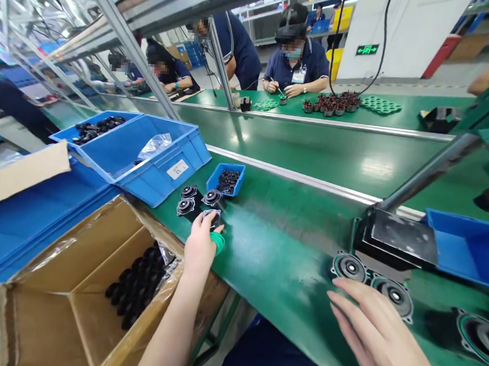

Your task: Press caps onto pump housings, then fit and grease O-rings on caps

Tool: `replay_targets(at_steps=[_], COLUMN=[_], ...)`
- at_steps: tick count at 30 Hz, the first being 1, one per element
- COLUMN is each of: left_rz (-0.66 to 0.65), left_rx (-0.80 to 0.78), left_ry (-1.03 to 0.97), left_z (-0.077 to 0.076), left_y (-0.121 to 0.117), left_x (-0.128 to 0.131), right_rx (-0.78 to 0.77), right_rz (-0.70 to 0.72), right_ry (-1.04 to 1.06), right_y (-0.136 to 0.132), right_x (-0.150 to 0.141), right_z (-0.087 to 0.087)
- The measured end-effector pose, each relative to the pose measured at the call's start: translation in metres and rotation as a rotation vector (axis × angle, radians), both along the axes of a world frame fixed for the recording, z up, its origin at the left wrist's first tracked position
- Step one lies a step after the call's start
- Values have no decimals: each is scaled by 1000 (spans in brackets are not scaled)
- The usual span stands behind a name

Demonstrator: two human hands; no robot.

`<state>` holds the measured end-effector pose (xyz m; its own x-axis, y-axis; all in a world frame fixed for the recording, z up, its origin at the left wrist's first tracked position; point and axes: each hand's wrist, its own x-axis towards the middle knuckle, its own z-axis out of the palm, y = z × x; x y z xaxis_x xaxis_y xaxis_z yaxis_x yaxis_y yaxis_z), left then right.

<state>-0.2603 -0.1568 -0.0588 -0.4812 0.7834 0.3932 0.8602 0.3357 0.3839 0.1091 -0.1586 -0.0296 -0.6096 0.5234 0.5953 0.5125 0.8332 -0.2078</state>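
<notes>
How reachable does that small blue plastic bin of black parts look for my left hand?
Probably yes: the bin is open-topped and near your left hand. Black cylindrical housings with silvery rims stand partly between, but green tabletop to their right leaves a way around.

Bright glare on green worktop [273,253]

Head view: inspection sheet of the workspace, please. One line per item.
Surface: green bench, glossy, with darker patches.
Work pieces: black housings, four grouped at left, three at right.
Clutter: cardboard box of black parts, small blue bin of dark pieces, larger blue crates.
Hands: left hand gripping one of those four, green rings beside its thumb; right hand open near two others, contact unclear.
Cables: black cable hanging over the far bench.
Surroundings: co-workers at that bench; green sign on pillar.
</notes>
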Motion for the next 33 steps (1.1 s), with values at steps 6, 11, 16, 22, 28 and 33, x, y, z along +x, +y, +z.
replay_targets(at_steps=[6,11,16,22,28,33], left_rz=[-453,-611,-801,-774,-786,-978], left_rx=[53,-26,-91,-72,53,91], left_ry=[-101,-197,-367,-569,-598,-554], left_z=[-11,-10,-8,-2,11,15], left_y=[-19,-33,-39,-46,-45,-45], left_x=[47,99,125,122,130,130], right_rx=[-142,-351,-430,-328,-588,-843], right_rz=[24,-19,-61,-94,114,156], right_ry=[-28,-69,-63,-21,206,357], right_y=[-11,-16,-10,-13,-30,-27], right_x=[-8,-31,-38,-30,-46,-54], right_z=[-8,-14,-28,-14,13,10])
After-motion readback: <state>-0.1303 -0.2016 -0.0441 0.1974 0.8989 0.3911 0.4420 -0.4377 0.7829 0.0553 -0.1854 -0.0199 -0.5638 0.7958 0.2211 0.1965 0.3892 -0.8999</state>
